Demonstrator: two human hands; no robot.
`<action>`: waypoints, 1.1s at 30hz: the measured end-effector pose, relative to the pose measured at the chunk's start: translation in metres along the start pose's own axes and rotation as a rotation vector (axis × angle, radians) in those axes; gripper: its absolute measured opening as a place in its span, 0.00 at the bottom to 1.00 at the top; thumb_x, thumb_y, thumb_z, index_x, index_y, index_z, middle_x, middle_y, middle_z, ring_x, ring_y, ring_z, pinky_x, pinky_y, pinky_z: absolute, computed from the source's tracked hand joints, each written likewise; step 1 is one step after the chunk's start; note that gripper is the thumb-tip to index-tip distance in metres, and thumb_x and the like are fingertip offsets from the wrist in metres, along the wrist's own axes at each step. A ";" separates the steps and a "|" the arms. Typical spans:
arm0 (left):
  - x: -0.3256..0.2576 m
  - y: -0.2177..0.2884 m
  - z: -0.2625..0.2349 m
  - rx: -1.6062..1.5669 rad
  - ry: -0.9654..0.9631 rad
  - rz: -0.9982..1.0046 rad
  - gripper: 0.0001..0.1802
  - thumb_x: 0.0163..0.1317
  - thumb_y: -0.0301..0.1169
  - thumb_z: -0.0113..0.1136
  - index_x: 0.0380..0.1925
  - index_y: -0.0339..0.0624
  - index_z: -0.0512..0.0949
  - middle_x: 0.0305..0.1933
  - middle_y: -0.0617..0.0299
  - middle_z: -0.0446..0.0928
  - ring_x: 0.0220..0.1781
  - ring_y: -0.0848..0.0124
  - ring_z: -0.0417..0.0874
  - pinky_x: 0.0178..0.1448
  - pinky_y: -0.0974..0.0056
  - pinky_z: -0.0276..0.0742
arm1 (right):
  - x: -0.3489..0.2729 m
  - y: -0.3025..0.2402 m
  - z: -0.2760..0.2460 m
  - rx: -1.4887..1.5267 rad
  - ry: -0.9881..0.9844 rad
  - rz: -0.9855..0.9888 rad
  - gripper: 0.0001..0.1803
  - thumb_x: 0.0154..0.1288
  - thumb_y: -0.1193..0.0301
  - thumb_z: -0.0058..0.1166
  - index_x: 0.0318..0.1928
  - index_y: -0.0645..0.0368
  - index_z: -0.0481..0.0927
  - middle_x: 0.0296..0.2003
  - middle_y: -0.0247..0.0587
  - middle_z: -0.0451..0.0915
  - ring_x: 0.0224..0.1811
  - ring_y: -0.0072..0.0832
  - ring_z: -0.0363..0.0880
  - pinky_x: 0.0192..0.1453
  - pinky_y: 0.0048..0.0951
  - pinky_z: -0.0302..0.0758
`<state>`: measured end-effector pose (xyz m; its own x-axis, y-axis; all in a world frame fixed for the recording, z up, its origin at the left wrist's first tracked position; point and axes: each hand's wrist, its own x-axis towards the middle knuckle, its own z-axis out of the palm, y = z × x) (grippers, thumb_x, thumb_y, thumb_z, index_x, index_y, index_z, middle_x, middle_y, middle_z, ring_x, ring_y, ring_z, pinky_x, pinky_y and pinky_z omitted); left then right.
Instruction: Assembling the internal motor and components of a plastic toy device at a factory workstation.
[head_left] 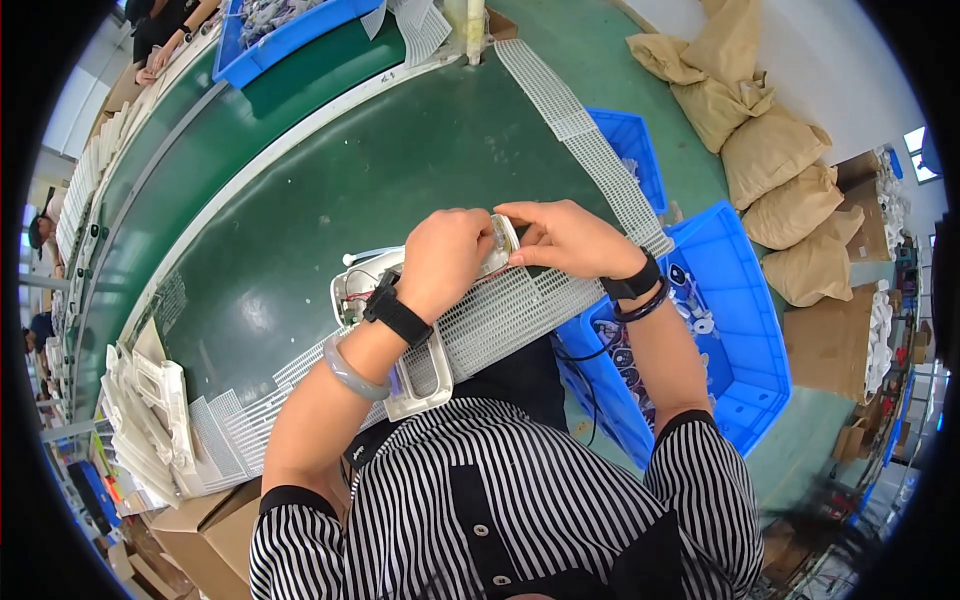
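Observation:
Between my two hands is a small white plastic part (506,240) with a partly see-through, yellowish inside. The fingers of my left hand (447,262) are curled against it from the left, and their tips are partly hidden. From the right, the thumb and forefinger of my right hand (572,238) close around its edge. Under my left wrist lies an open white plastic housing (350,290) with red and dark wires; a thin red wire runs toward the small part. A white plastic frame (432,385) sits nearer to my body, partly covered by my left forearm.
White perforated strips (500,325) line the near and right edges of the green work surface (330,220). Stacked white plastic panels (150,420) stand at the left. A blue bin (750,330) with small parts is at my right; tan sacks (770,150) are beyond. Another person's hand (148,75) shows far left.

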<state>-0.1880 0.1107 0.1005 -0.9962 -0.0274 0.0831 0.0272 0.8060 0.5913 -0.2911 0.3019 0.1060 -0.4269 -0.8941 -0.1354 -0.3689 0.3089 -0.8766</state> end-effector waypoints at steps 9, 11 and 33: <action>-0.003 -0.001 0.005 0.069 -0.003 -0.039 0.05 0.57 0.28 0.63 0.30 0.38 0.82 0.31 0.50 0.83 0.36 0.49 0.84 0.41 0.49 0.78 | -0.008 -0.008 0.013 -0.333 0.078 0.077 0.37 0.64 0.56 0.66 0.70 0.57 0.71 0.47 0.52 0.85 0.45 0.46 0.85 0.47 0.40 0.81; -0.004 -0.001 0.008 0.099 0.025 -0.017 0.05 0.57 0.29 0.63 0.30 0.39 0.82 0.31 0.51 0.83 0.36 0.50 0.84 0.41 0.49 0.78 | -0.011 -0.005 0.017 -0.255 0.079 0.054 0.37 0.66 0.56 0.64 0.71 0.58 0.70 0.47 0.52 0.84 0.42 0.42 0.85 0.47 0.38 0.80; -0.070 0.012 -0.040 0.205 0.208 0.179 0.18 0.56 0.25 0.66 0.49 0.42 0.82 0.49 0.57 0.81 0.54 0.54 0.79 0.61 0.50 0.73 | -0.022 0.003 0.028 -0.139 0.217 0.078 0.33 0.69 0.55 0.62 0.69 0.54 0.73 0.63 0.51 0.76 0.58 0.45 0.78 0.61 0.38 0.75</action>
<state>-0.1145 0.0987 0.1339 -0.9380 0.0224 0.3458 0.1620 0.9105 0.3804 -0.2596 0.3133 0.0931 -0.6199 -0.7801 -0.0844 -0.4319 0.4290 -0.7934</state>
